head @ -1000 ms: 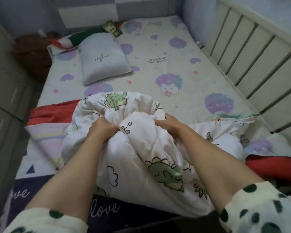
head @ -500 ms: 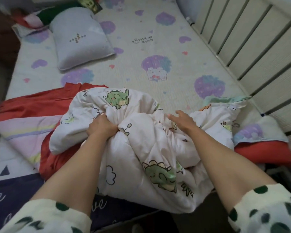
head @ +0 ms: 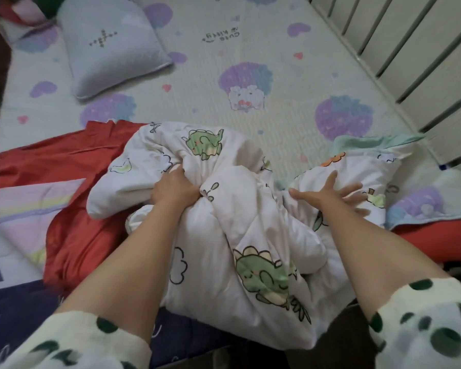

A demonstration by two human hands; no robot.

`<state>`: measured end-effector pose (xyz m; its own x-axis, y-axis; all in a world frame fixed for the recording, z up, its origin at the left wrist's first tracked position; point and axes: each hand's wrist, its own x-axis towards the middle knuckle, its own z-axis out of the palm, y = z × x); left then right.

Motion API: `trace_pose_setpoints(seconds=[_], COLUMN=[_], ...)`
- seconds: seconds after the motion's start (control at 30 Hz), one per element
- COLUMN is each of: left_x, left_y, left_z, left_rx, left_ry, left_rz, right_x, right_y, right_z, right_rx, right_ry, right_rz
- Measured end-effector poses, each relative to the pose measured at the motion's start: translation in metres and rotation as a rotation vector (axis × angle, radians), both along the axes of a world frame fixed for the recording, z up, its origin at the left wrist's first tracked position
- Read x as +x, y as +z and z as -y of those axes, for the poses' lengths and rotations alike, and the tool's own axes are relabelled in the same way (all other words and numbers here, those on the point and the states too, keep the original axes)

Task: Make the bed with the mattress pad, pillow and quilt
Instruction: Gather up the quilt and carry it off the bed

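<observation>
Head view: a bunched white quilt (head: pixel 224 235) printed with green dinosaurs lies in a heap at the near edge of the bed, with its lower end hanging over the edge toward the person. The left hand (head: pixel 172 189) grips a fold near the middle of the heap, fingers curled tight into the cloth. The right hand (head: pixel 336 194) is open, with its fingers straight and spread wide, and it lies flat on the quilt's right-hand fold. That hand is slightly blurred. Both forearms are bare, and each ends in a pale sleeve (head: pixel 423 328) with dark green spots.

A pale mattress pad (head: pixel 250 43) with purple patches and small hearts is spread over the bed beyond the quilt. A grey pillow (head: pixel 112 46) rests on it at the far left, turned at an angle. A red sheet (head: pixel 72 235) lies crumpled under the quilt's left side, and a pastel striped blanket (head: pixel 24 201) lies just beside it. A dark blue cover (head: pixel 16 302) with white lettering shows at the near left. A white slatted rail (head: pixel 410 49) runs along the bed's right side.
</observation>
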<state>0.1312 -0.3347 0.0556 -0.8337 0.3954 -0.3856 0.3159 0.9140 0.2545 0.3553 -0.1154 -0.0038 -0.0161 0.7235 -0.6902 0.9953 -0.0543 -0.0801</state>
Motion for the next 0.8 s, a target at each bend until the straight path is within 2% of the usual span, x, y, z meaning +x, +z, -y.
trace_pose_setpoints(seconds=[0.2,0.33,0.53,0.63,0.8], left_x=[-0.006,-0.002,0.008,0.010,0.018], left_y=[-0.018,-0.025,-0.029,-0.025,-0.005], left_z=[-0.030,-0.046,-0.061,-0.059,-0.047], left_rx=[-0.050,-0.059,-0.062,-0.057,-0.007], left_ry=[-0.053,-0.086,-0.105,-0.095,-0.088], left_rz=[-0.010,-0.015,-0.016,-0.018,-0.012], right_x=[-0.005,-0.004,-0.019,-0.028,-0.038], right_y=[-0.048,-0.071,-0.063,-0.053,-0.020], right_z=[-0.021,-0.028,-0.017,-0.006,0.013], right_rx=[-0.074,-0.065,-0.023,-0.041,-0.047], right_ry=[-0.105,0.016,0.183,0.130,0.142], right_rz=[-0.025,-0.057,-0.481,-0.704,-0.949])
